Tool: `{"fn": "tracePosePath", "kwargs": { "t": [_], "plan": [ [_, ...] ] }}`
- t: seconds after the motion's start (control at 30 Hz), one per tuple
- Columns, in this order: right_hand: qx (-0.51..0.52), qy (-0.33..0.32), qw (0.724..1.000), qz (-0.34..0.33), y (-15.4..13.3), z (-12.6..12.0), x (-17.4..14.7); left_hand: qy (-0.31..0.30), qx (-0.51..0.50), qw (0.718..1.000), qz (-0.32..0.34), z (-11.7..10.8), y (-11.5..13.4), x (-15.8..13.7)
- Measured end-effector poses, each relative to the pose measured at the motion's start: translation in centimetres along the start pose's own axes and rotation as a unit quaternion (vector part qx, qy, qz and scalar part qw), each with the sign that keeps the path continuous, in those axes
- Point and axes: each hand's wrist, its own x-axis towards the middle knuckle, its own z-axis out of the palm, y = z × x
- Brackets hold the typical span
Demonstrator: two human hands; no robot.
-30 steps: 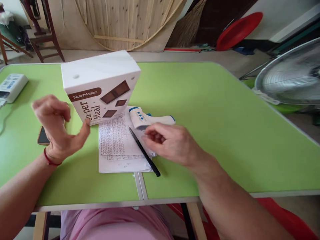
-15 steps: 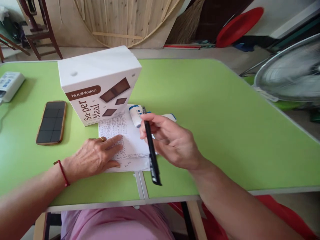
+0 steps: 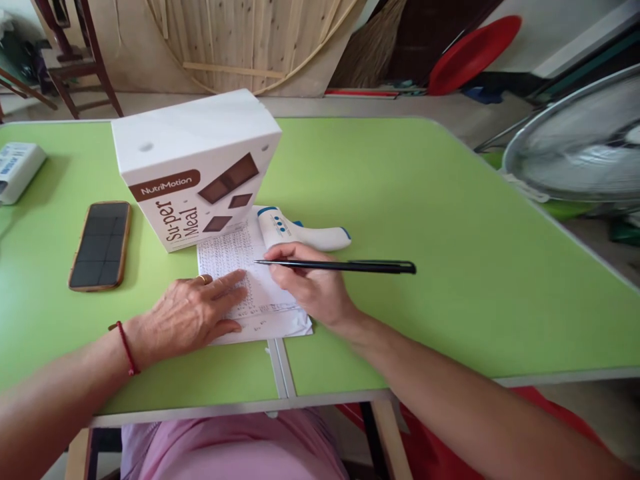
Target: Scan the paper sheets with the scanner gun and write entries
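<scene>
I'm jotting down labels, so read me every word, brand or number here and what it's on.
"NutriMotion": brown banner on the white carton.
"Su-per Meal": front of the white carton, turned sideways.
Handwriting on the paper sheets: too small to read.
Print on the white device, far left: too blurred.
Markings on the infrared thermometer: too small.

Red bracelet (image 3: 128,349) — gold-toned ring (image 3: 205,279) — pink top (image 3: 240,448), probably.
</scene>
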Motion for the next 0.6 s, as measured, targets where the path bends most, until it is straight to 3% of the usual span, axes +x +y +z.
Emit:
{"fn": "tracePosePath", "kwargs": {
  "t": [0.37, 0.6],
  "plan": [
    [-0.123, 0.018, 0.984, -0.125, 0.79, 0.53, -0.29, -0.040, -0.012, 0.999, 0.002, -0.62, 0.10, -0.21],
    [-0.126, 0.010, 0.981, -0.144, 0.96, 0.55, -0.19, -0.046, -0.025, 0.999, -0.001, -0.68, 0.09, -0.10]
  ]
}}
